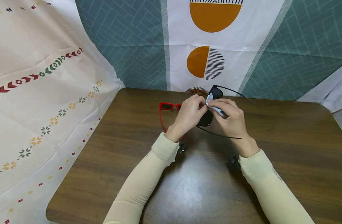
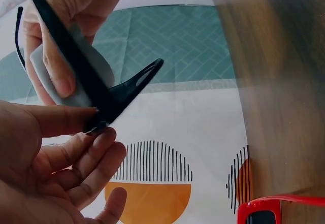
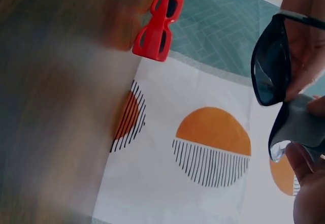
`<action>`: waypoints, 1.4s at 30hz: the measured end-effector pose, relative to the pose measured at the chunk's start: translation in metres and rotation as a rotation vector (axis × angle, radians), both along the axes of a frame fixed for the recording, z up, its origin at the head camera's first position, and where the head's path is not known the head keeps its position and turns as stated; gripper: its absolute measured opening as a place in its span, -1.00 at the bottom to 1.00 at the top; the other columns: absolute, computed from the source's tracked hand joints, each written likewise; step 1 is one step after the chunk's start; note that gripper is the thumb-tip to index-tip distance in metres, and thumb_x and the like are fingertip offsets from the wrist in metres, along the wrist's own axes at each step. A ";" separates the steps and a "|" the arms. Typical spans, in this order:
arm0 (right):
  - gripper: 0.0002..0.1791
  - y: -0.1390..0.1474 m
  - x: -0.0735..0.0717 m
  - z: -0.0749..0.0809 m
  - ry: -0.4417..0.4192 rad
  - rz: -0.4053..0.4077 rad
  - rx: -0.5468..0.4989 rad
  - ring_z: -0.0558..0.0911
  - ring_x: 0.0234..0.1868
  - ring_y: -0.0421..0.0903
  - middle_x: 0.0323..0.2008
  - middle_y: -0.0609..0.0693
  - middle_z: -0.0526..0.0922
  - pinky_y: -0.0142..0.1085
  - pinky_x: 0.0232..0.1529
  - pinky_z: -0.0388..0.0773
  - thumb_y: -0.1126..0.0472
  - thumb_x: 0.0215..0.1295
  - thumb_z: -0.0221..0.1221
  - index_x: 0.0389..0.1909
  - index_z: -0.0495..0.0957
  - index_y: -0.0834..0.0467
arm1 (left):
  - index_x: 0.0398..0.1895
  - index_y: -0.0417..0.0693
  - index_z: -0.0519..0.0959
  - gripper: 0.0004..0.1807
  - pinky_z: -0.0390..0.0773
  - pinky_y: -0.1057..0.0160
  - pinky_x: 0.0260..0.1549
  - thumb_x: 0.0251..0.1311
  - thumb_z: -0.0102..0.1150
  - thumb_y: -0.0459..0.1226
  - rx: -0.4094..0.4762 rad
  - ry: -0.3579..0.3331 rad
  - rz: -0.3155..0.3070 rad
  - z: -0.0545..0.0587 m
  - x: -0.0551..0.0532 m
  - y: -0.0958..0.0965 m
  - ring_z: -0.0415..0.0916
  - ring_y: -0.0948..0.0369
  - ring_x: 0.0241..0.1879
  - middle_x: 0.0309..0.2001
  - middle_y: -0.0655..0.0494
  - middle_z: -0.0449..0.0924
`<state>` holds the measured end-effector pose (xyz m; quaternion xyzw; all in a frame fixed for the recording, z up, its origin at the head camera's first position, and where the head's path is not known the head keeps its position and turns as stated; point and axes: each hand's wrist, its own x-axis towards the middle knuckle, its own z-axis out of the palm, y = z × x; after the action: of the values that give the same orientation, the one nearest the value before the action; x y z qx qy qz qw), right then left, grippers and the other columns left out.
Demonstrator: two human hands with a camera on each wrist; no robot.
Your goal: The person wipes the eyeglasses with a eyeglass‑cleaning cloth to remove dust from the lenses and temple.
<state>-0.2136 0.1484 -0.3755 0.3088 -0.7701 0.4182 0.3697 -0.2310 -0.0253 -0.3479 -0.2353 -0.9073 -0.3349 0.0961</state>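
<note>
Black sunglasses (image 1: pixel 205 119) are held up over the far part of the table with both temples unfolded. My left hand (image 1: pixel 190 111) pinches their frame between thumb and fingers, as the left wrist view shows at the frame's corner (image 2: pixel 99 122). A pale grey-blue cloth (image 1: pixel 217 109) is in my right hand (image 1: pixel 231 115), its fingers pressing it around one lens. The right wrist view has the other lens (image 3: pixel 271 66) uncovered, beside the cloth (image 3: pixel 299 122). Behind my left hand, red sunglasses (image 1: pixel 167 106) rest on the table, partly hidden by it.
The brown wooden table (image 1: pixel 103 155) ends close behind the hands. A patterned teal and white curtain (image 1: pixel 140 46) hangs along its far edge, and a cream embroidered cloth (image 1: pixel 48 102) hangs at the left.
</note>
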 end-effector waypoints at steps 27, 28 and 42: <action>-0.76 0.040 -0.007 0.013 -0.662 -0.214 -0.289 0.53 -0.35 -0.25 -0.23 -0.08 0.77 -0.48 -0.36 0.45 0.26 0.37 0.29 0.00 0.76 0.22 | -0.31 -0.02 0.72 -0.85 0.49 0.31 -0.25 0.38 0.20 -0.24 0.114 -0.144 0.064 0.001 -0.009 -0.016 0.50 0.19 -0.25 -0.25 0.15 0.67; -0.76 0.039 -0.007 0.013 -0.657 -0.227 -0.335 0.51 -0.43 -0.29 -0.35 -0.12 0.74 -0.50 -0.43 0.42 0.27 0.36 0.30 0.00 0.76 0.22 | -0.32 -0.02 0.72 -0.85 0.48 0.30 -0.27 0.38 0.20 -0.24 0.115 -0.150 0.070 0.001 -0.010 -0.016 0.50 0.18 -0.25 -0.25 0.15 0.67; -0.56 -0.002 -0.003 -0.023 0.080 -0.136 0.037 0.72 0.09 0.15 0.03 0.17 0.77 -0.24 0.25 0.56 0.64 0.20 0.27 0.08 0.73 0.27 | -0.27 -0.07 0.71 -0.86 0.49 0.36 -0.27 0.42 0.19 -0.26 0.107 -0.183 -0.007 0.001 -0.009 -0.009 0.51 0.20 -0.29 -0.30 0.12 0.66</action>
<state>-0.2171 0.1464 -0.3984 0.2789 -0.7816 0.3652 0.4219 -0.2404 -0.0338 -0.3474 -0.2011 -0.8924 -0.4033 0.0240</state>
